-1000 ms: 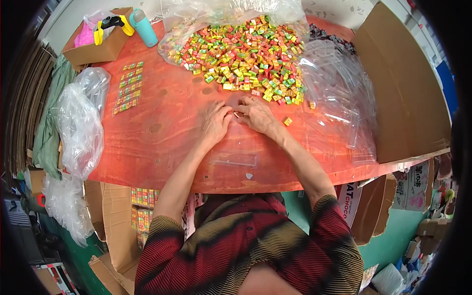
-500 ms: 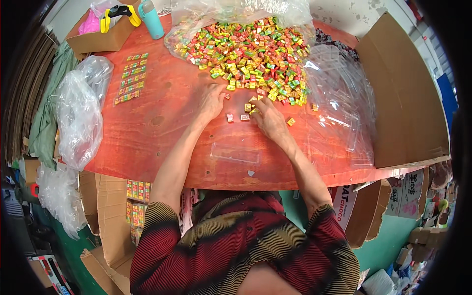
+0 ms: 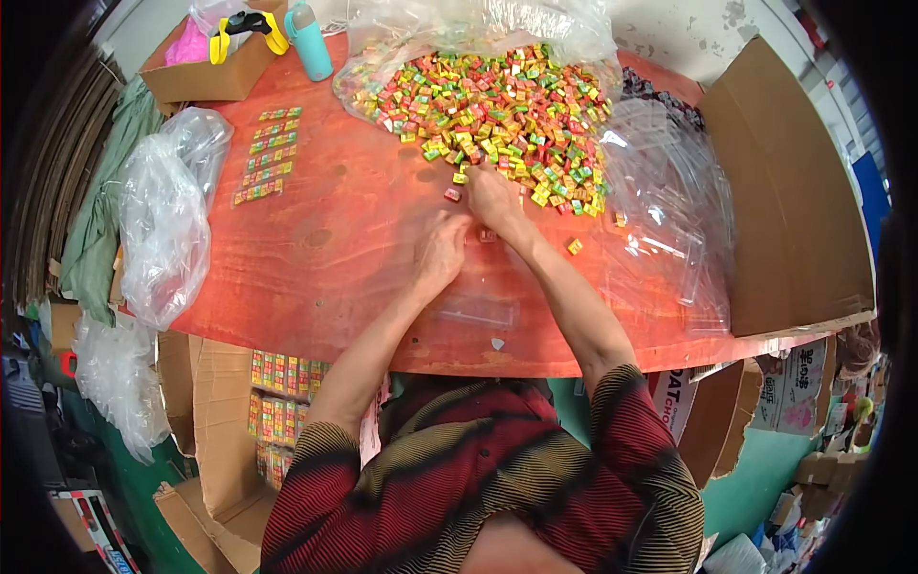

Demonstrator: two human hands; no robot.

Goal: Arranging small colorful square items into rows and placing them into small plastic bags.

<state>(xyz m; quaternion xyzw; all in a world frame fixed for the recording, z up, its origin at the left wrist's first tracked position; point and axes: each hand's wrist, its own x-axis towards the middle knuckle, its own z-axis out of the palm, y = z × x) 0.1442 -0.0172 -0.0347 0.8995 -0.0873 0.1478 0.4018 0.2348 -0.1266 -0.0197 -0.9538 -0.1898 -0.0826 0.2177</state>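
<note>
My left hand (image 3: pixel 442 251) is low over the middle of the red table, its fingers curled inward. What they hold, if anything, is hidden. Just beyond it, my right hand (image 3: pixel 492 199) reaches to the near edge of a big pile of small wrapped boxes (image 3: pixel 497 115) in yellow, red, green and orange. Its fingers are bent down and mostly covered by the hand. A red box (image 3: pixel 451 194) lies left of the right hand, with a yellow box (image 3: pixel 460 178) behind it. Another reddish box (image 3: pixel 487 235) shows beneath my right wrist. A clear plastic tray (image 3: pixel 475 313) lies nearer me.
Filled packs in rows (image 3: pixel 268 158) lie at left, near a plastic bag (image 3: pixel 167 220). A turquoise bottle (image 3: pixel 308 43) stands behind. Clear trays (image 3: pixel 669 210) are heaped at right beside a cardboard box (image 3: pixel 794 191). A stray yellow box (image 3: pixel 574 246) lies right of my forearm.
My left hand has moved right and nearer to me, away from the pile's left edge. My right hand has shifted left and farther forward. The hands are now close together.
</note>
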